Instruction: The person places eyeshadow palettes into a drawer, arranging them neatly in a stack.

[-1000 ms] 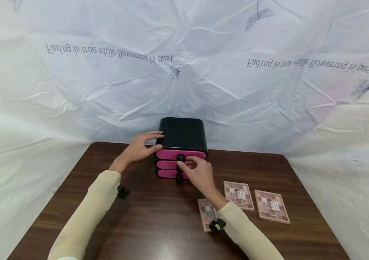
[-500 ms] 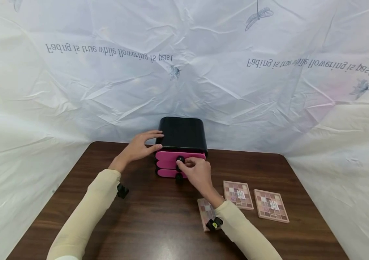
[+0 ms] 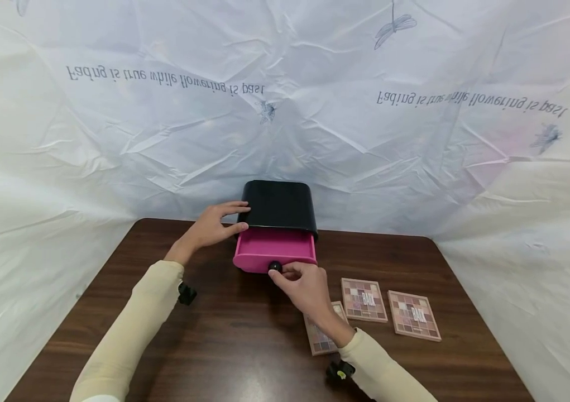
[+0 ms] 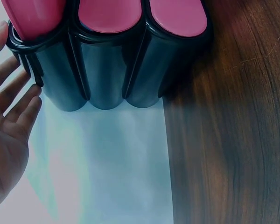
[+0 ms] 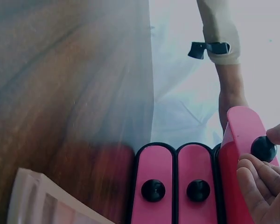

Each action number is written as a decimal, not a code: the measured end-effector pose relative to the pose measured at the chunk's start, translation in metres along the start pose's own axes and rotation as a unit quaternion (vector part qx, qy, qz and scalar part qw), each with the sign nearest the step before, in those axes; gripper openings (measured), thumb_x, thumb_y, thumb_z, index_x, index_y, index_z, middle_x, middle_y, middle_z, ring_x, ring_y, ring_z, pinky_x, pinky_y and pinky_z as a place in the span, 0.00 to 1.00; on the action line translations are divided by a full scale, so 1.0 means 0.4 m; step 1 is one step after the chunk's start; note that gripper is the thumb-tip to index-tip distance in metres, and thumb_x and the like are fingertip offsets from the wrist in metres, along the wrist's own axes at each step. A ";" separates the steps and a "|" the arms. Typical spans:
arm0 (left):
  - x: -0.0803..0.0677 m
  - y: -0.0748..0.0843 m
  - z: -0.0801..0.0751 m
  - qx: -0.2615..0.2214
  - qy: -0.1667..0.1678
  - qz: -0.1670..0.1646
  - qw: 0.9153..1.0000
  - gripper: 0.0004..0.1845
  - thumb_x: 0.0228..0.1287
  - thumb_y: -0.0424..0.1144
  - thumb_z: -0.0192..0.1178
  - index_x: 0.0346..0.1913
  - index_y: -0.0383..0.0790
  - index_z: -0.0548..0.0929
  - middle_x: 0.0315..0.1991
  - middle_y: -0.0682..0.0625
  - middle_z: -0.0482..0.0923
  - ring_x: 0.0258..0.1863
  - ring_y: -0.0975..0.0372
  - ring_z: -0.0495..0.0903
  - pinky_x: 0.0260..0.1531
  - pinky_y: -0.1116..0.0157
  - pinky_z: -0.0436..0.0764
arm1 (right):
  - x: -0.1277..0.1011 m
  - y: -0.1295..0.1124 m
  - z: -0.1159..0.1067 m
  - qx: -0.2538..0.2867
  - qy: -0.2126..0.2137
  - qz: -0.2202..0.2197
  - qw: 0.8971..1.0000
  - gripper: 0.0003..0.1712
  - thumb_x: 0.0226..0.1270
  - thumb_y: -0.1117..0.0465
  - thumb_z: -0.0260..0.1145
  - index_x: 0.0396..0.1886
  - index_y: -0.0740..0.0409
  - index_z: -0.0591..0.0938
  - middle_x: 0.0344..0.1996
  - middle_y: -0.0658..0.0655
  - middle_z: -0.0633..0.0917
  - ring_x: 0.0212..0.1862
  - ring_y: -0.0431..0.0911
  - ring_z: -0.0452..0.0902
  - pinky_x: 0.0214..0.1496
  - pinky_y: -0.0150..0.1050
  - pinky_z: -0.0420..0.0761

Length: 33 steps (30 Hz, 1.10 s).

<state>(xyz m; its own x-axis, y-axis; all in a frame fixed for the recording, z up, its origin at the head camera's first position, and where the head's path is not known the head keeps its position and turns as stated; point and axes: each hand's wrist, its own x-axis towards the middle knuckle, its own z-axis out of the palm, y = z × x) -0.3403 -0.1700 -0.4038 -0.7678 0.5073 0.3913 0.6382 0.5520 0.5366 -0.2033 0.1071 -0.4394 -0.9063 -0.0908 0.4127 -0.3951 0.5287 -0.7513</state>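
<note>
While our left hand (image 3: 211, 228) rests left of centre with straight fingers (image 4: 18, 100) flat against the side of the black drawer box (image 3: 278, 204), we see the top pink drawer (image 3: 276, 250) pulled out at mid-frame. Just below it, our right hand (image 3: 305, 286) pinches the drawer's black knob (image 3: 275, 266) between thumb and curled fingers (image 5: 254, 184). Lower right of centre, three eyeshadow palettes (image 3: 412, 315) lie on the brown worktop (image 3: 224, 340), the leftmost partly under our wrist.

We pinch the knob (image 3: 275, 266) of the open pink drawer (image 3: 274, 251) with our right hand (image 3: 305, 287); our left hand (image 3: 212, 228) presses the black organizer (image 3: 279, 205) behind it.
</note>
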 end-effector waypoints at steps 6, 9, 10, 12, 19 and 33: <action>0.000 0.002 -0.001 -0.001 0.001 -0.002 1.000 0.30 0.70 0.56 0.64 0.70 0.46 0.79 0.73 0.50 0.71 0.74 0.51 0.67 0.66 0.46 0.73 | -0.037 -0.017 -0.007 0.010 -0.006 0.015 1.000 0.16 0.62 0.39 0.75 0.35 0.45 0.91 0.29 0.41 0.90 0.31 0.31 0.85 0.33 0.33 0.84; 0.001 0.003 -0.002 0.001 0.001 0.001 1.000 0.30 0.70 0.56 0.64 0.70 0.46 0.79 0.73 0.49 0.71 0.74 0.51 0.67 0.65 0.46 0.74 | -0.052 -0.023 -0.009 0.011 -0.006 0.018 1.000 0.16 0.61 0.39 0.76 0.33 0.45 0.91 0.28 0.40 0.89 0.30 0.30 0.85 0.33 0.32 0.84; 0.001 0.004 -0.002 0.001 0.001 0.002 1.000 0.30 0.70 0.56 0.64 0.70 0.46 0.79 0.73 0.48 0.71 0.74 0.51 0.67 0.65 0.46 0.74 | -0.056 -0.025 -0.010 0.011 -0.006 0.017 1.000 0.15 0.61 0.39 0.76 0.33 0.44 0.91 0.27 0.40 0.89 0.30 0.30 0.85 0.33 0.32 0.84; 0.001 0.005 -0.003 0.000 0.000 0.003 1.000 0.30 0.71 0.56 0.64 0.70 0.45 0.79 0.73 0.48 0.71 0.74 0.50 0.67 0.63 0.45 0.75 | -0.064 -0.029 -0.011 0.010 -0.003 0.013 1.000 0.15 0.60 0.40 0.76 0.32 0.45 0.91 0.27 0.40 0.89 0.29 0.30 0.85 0.33 0.32 0.84; -0.001 0.007 -0.005 0.002 -0.002 0.003 1.000 0.30 0.71 0.56 0.64 0.70 0.45 0.79 0.73 0.48 0.71 0.73 0.50 0.68 0.62 0.45 0.76 | -0.093 -0.040 -0.014 0.014 -0.001 0.016 1.000 0.15 0.61 0.41 0.76 0.32 0.45 0.91 0.26 0.40 0.89 0.29 0.30 0.85 0.34 0.31 0.84; 0.002 0.003 -0.002 0.004 -0.001 0.000 1.000 0.31 0.70 0.57 0.63 0.70 0.46 0.78 0.73 0.49 0.71 0.74 0.51 0.67 0.66 0.44 0.72 | -0.153 -0.037 -0.008 0.022 -0.005 0.007 1.000 0.12 0.59 0.48 0.79 0.30 0.49 0.90 0.24 0.42 0.89 0.26 0.30 0.83 0.29 0.30 0.84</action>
<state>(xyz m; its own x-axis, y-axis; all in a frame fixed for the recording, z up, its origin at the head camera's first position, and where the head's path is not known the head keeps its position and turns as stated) -0.3401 -0.1694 -0.4024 -0.7683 0.5082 0.3893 0.6379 0.5574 0.5313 -0.1414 0.1074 -0.4520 -0.9132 -0.0932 0.3967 -0.3885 0.4930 -0.7785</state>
